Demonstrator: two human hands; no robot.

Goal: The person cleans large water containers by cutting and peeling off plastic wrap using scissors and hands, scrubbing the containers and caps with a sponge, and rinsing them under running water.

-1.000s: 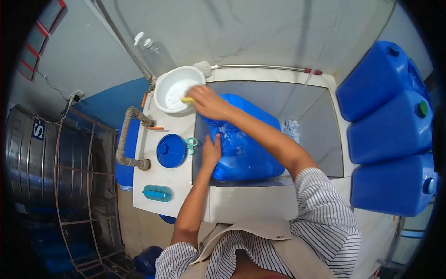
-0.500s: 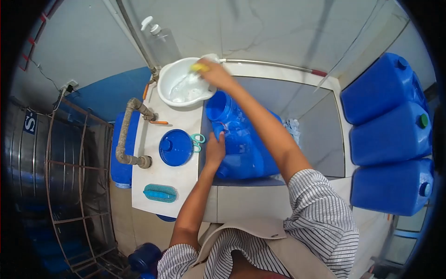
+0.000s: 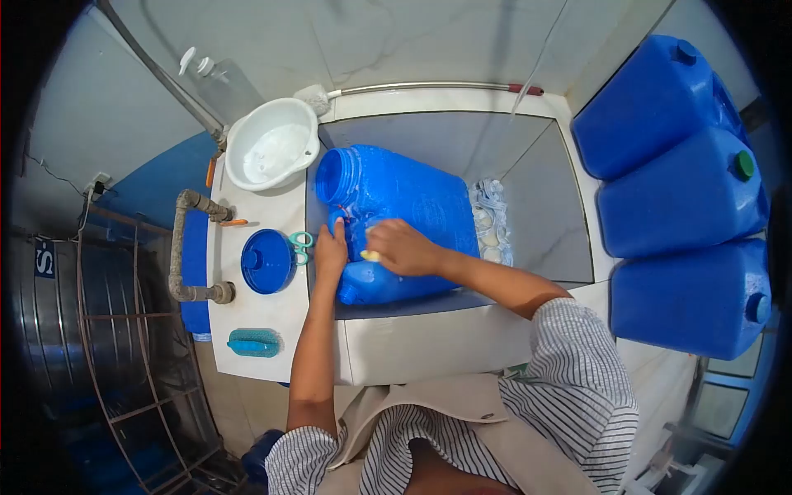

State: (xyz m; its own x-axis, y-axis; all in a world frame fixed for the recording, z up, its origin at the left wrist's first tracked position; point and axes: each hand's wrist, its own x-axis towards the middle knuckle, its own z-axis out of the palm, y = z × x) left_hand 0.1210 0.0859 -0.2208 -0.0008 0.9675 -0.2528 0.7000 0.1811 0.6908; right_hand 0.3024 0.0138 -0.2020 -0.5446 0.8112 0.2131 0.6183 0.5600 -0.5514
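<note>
A large blue plastic container (image 3: 412, 194) lies on its side in the grey tiled basin, its wide round mouth facing left. My left hand (image 3: 332, 250) is closed on a blue part of the container just below that mouth, perhaps its handle. My right hand (image 3: 404, 247) grips a yellow sponge (image 3: 371, 256) against the container's side; most of the sponge is hidden by the fingers. At the upper left, a white basin (image 3: 272, 144) holds soapy water. Below it on the ledge lie a round blue lid (image 3: 268, 261) and mint-handled scissors (image 3: 302, 246).
A teal scrub brush (image 3: 254, 342) lies on the left ledge near a pipe (image 3: 180, 247). Behind the white basin stands a clear pump bottle (image 3: 227, 87). A long-handled brush (image 3: 429, 86) rests along the back ledge. Blue jerrycans (image 3: 660, 214) line the right side.
My right hand has moved from the white basin down to the container with the sponge. My left hand keeps its hold. The whole view has shifted somewhat.
</note>
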